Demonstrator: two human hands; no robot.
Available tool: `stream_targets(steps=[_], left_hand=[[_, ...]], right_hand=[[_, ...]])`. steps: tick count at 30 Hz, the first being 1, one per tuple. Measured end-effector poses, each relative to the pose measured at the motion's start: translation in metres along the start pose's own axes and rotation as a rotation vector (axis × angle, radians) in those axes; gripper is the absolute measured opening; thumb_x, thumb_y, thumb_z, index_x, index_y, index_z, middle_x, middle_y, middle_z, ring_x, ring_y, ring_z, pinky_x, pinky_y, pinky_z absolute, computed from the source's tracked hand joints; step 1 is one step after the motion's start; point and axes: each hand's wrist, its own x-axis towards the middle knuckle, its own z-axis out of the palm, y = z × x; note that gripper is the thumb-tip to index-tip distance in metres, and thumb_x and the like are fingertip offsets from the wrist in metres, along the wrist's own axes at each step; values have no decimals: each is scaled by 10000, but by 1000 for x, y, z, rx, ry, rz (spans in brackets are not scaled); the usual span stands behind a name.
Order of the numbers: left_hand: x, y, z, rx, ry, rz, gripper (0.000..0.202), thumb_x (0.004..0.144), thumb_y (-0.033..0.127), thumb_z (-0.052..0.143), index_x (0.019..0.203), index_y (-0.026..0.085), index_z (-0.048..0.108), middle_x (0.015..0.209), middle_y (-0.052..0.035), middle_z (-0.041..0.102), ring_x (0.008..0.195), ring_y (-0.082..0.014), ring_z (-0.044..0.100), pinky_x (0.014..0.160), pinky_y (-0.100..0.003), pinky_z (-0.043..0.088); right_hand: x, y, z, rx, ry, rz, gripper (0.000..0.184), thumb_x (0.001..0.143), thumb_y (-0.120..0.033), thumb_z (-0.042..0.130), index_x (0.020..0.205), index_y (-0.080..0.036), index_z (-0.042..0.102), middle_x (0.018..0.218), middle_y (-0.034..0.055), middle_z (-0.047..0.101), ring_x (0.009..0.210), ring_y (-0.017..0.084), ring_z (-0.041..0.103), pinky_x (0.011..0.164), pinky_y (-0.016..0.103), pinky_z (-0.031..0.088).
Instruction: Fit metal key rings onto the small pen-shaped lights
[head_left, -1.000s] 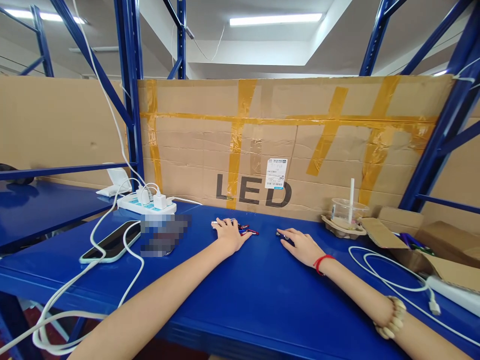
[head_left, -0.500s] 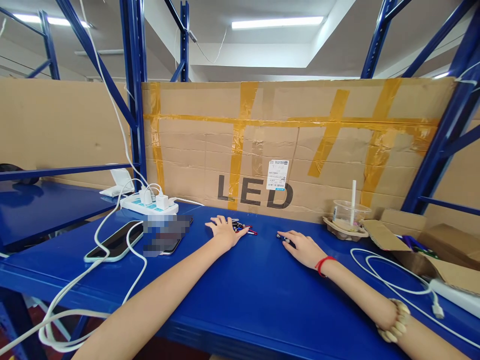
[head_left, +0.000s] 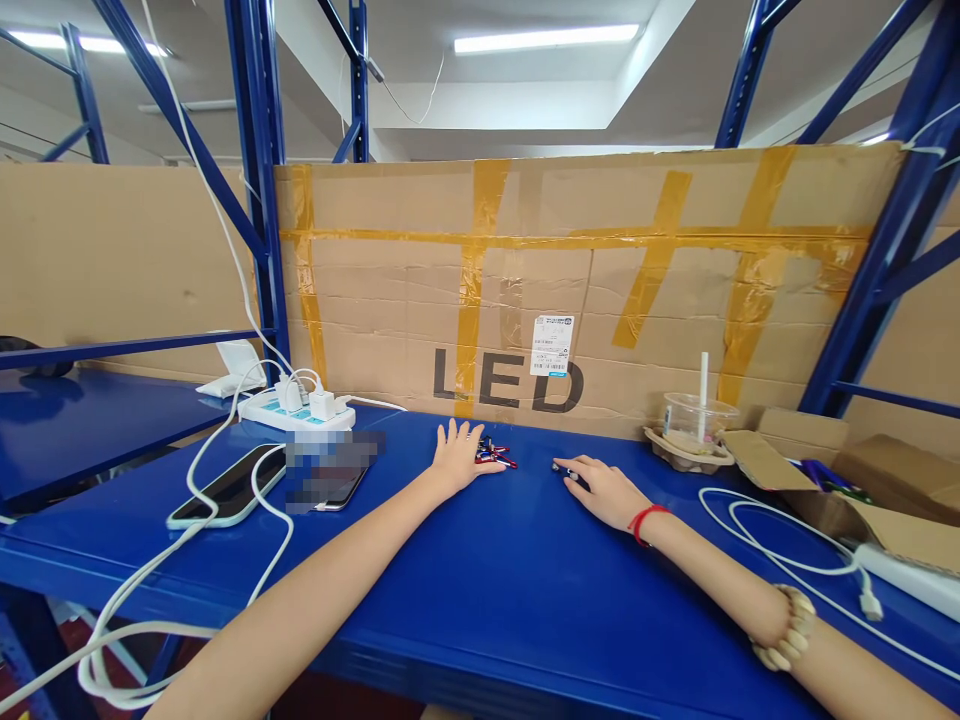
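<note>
My left hand point(head_left: 456, 458) lies on the blue tabletop point(head_left: 480, 570) with its fingers spread. Its thumb side touches a small heap of shiny red, dark and silver pieces point(head_left: 495, 453), too small to name and partly covered by the hand. To the right, my right hand point(head_left: 609, 492) rests low on the table, its fingers and thumb closed around a small dark piece with a silvery end point(head_left: 568, 473). Most of that piece is hidden under the fingers. A stretch of tabletop separates the hands.
At left are a white power strip point(head_left: 298, 412) with plugs, a phone point(head_left: 234, 488), a second, partly blurred phone point(head_left: 346, 488) and white cables. A plastic cup point(head_left: 690, 420) with a straw, a cable point(head_left: 780, 560) and an open carton point(head_left: 814, 515) stand right. Cardboard point(head_left: 375, 310) backs the table.
My left hand has shifted slightly right, its fingers now pointing more forward, and more of the heap shows. My right hand keeps nearly the same place. The view has moved a little.
</note>
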Motion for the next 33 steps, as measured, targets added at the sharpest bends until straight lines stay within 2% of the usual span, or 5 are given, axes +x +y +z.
stream_targets(steps=[3, 12, 16, 21, 33], left_hand=[[-4, 13, -10, 191, 127, 2, 730, 657, 619, 527, 1166, 103, 449, 1205, -171, 408, 1142, -308, 319, 951, -421, 217], [-11, 30, -18, 324, 43, 138, 297, 821, 378, 456, 880, 137, 618, 971, -122, 542, 955, -247, 441, 861, -349, 263], [-14, 38, -7, 211, 66, 291, 312, 837, 412, 417, 835, 155, 594, 889, -67, 562, 883, -206, 478, 829, -328, 289], [-17, 48, 2, -11, 91, 338, 236, 867, 335, 388, 871, 150, 535, 892, -36, 571, 851, -170, 504, 769, -284, 349], [-15, 46, 5, -245, 147, 501, 96, 882, 218, 359, 910, 163, 432, 925, -6, 542, 847, -131, 494, 771, -255, 371]], right_hand=[[-1, -1, -1, -4, -9, 4, 402, 867, -266, 287, 1237, -226, 438, 1198, 73, 472, 1070, 217, 456, 868, 374, 357], [1, 6, 7, 62, 80, -35, 390, 847, -274, 330, 1209, -212, 462, 1173, 71, 477, 1066, 207, 432, 875, 378, 339], [4, 5, 9, 105, 211, -124, 378, 800, -364, 431, 1146, -239, 517, 1181, 56, 473, 1077, 205, 412, 870, 372, 338], [2, -1, 8, 187, 156, -253, 343, 813, -481, 397, 994, -291, 618, 1193, 22, 475, 1115, 214, 377, 891, 396, 313], [2, -8, 9, 428, 146, -317, 249, 811, -379, 438, 838, -210, 620, 913, 15, 621, 850, 167, 552, 774, 298, 413]])
